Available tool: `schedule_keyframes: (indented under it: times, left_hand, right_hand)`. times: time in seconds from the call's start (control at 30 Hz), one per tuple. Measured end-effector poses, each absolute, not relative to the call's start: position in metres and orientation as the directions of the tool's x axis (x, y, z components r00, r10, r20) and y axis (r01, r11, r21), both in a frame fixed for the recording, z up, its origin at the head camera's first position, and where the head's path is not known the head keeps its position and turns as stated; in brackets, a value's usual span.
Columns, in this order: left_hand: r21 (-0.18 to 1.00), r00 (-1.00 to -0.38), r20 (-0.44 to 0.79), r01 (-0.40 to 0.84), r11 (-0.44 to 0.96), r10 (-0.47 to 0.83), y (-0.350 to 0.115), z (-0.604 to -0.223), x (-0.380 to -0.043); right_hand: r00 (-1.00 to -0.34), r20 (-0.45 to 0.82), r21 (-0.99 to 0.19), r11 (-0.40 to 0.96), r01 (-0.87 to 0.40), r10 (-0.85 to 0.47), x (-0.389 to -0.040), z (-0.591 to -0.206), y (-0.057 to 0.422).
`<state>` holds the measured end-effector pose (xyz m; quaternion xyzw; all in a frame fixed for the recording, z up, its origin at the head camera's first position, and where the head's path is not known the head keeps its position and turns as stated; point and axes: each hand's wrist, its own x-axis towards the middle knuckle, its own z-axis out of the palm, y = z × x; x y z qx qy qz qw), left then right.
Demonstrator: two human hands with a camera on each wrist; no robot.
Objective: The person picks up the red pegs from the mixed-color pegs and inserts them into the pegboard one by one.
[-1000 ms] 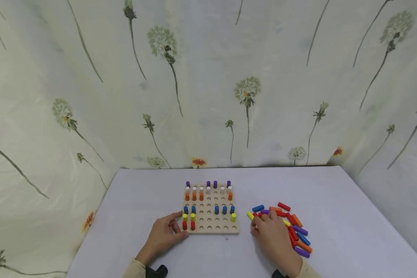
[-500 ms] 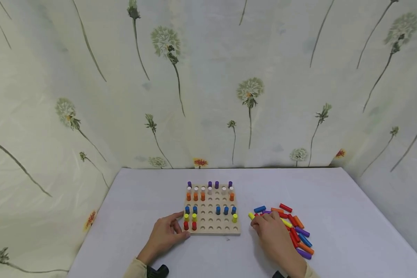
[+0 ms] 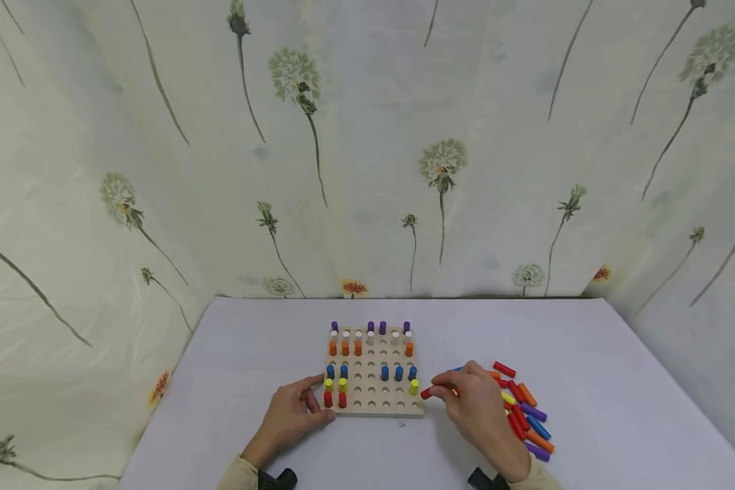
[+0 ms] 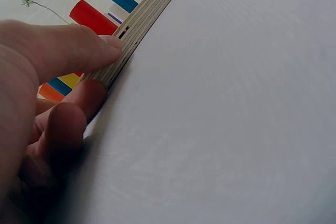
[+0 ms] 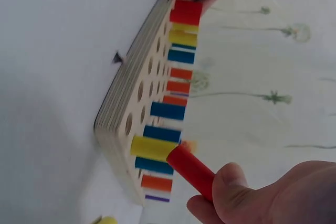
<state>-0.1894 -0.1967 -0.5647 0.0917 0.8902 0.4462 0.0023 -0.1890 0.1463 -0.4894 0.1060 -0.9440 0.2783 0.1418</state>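
A wooden pegboard lies on the table, bearing upright pegs in purple, white, orange, blue, yellow and red rows among bare holes. My left hand grips its near left corner. In the left wrist view, the thumb presses the layered board edge beside a red peg. Between thumb and fingertips, my right hand pinches a loose red peg, tilted, just off the board's right side. In the right wrist view its end overlaps the standing yellow peg.
A loose heap of red, orange, yellow, blue and purple pegs lies to the right, partly behind my right hand. The white table meets a dandelion-patterned curtain at the back and sides.
My right hand has lifted from the heap and moved left toward the board, now with a red peg in its fingertips. The left hand stays at the board's corner.
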Motion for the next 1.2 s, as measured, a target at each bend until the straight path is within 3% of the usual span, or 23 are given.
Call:
schedule_keyframes:
  times: [0.2,0.4,0.73,0.97,1.2]
  left_hand:
    - [0.796,-0.983,0.074,0.161,0.584,0.170,-0.198,-0.565,-0.189]
    - [0.793,-0.982,0.080,0.166,0.587,0.170,-0.198,-0.563,-0.189]
    - [0.802,-0.983,0.071,0.158,0.576,0.170,-0.196,-0.563,-0.189]
    - [0.802,-0.982,0.066,0.158,0.576,0.177,-0.196,-0.562,-0.187]
    - [0.791,-0.980,0.080,0.172,0.587,0.180,-0.196,-0.562,-0.188]
  right_hand:
    - [-0.920,0.374,-0.543,0.775,-0.322,-0.120,-0.187,-0.489,0.130]
    - [-0.866,0.468,-0.554,0.704,-0.443,-0.177,-0.185,-0.488,0.115]
    - [-0.862,0.445,-0.609,0.625,-0.489,-0.241,-0.187,-0.487,0.087]
    - [-0.835,0.463,-0.574,0.618,-0.538,-0.297,-0.190,-0.497,0.072]
    - [-0.775,0.508,-0.456,0.646,-0.612,-0.376,-0.195,-0.513,0.058]
